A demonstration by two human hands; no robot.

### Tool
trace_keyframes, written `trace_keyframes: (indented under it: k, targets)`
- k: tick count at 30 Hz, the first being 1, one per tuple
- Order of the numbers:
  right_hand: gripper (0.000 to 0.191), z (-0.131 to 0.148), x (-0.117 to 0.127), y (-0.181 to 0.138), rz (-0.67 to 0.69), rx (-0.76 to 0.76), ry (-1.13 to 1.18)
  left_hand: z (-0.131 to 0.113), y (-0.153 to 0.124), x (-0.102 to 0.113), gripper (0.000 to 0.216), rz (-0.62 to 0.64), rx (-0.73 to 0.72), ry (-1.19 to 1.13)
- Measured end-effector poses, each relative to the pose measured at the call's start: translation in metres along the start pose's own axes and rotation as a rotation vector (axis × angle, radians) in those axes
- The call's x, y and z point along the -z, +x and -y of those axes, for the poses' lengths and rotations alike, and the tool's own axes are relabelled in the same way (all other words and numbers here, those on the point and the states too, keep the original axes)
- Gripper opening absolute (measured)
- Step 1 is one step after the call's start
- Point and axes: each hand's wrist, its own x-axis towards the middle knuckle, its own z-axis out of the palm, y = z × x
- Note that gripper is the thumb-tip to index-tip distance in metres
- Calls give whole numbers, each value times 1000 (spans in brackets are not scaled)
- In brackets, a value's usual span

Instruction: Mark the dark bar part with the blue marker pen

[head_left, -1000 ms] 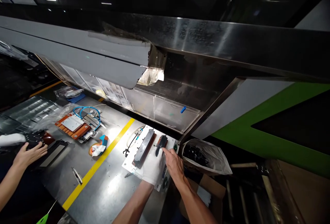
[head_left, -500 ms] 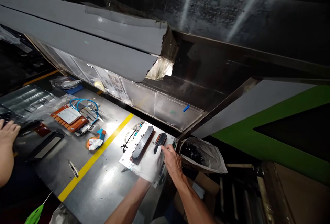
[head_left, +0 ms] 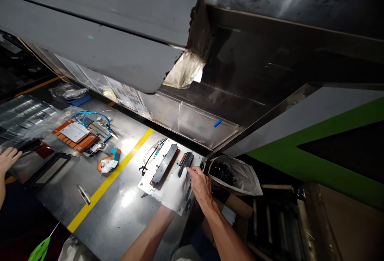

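Part: I am watching a small black module (head_left: pixel 185 163) sitting on the white plate (head_left: pixel 156 167), just right of the long black bar (head_left: pixel 164 164)
Handling: I am judging the module light, rigid and fragile at its edges; gripping it by the long sides looks safest
Right hand: my right hand (head_left: pixel 200 183) is reaching forward, fingertips touching the module's near end, pinching lightly rather than fully grasping
Left hand: my left hand (head_left: pixel 175 195), washed out by glare, is lying flat on the plate, pressing it down; whether it is gripping anything I cannot tell
Nearby: a clear bag (head_left: pixel 237 177) of dark parts is lying just right; a co-worker's hand (head_left: pixel 7 159) is resting far left
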Motion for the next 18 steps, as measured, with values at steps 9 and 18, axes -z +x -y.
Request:
trace_keyframes:
  k: [9, 18]
  targets:
    - [45, 4, 6, 4, 23, -21, 11, 2, 4, 1, 51, 67, 5, 56]
    - [45, 4, 0, 7, -15, -28, -2, -2, 12, 10, 55, 170, 28, 58]
